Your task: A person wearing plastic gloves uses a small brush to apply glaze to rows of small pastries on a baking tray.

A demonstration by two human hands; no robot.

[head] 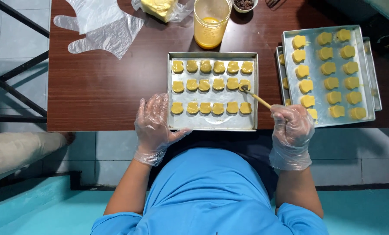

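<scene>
My right hand (291, 126), in a thin clear glove, pinches the handle of a small brush (255, 95); the fingers are curled tight together around the wooden stick. The brush runs up and away from my fingertips, and its dark bristles touch the last cookie (245, 84) at the right end of the middle row in the baking tray (212, 123). That tray sits at the near edge of the dark wooden table (107, 82), straight in front of me, with three rows of pale yellow cookies.

My left hand (154, 126), also gloved, rests at the tray's near left corner. Its fingers are loosely spread and lie flat against the tray's left rim, and the thumb reaches along the near rim. It holds nothing.

Beyond the tray, just past its far rim, stands a clear cup of yellow egg wash (210, 24). To the tray's right lies a second tray (360, 65) of cookies, stacked on another. Far left of the cup lie spare plastic gloves (101, 28), and a wrapped block of yellow dough (159, 8) sits between them and the cup.
</scene>
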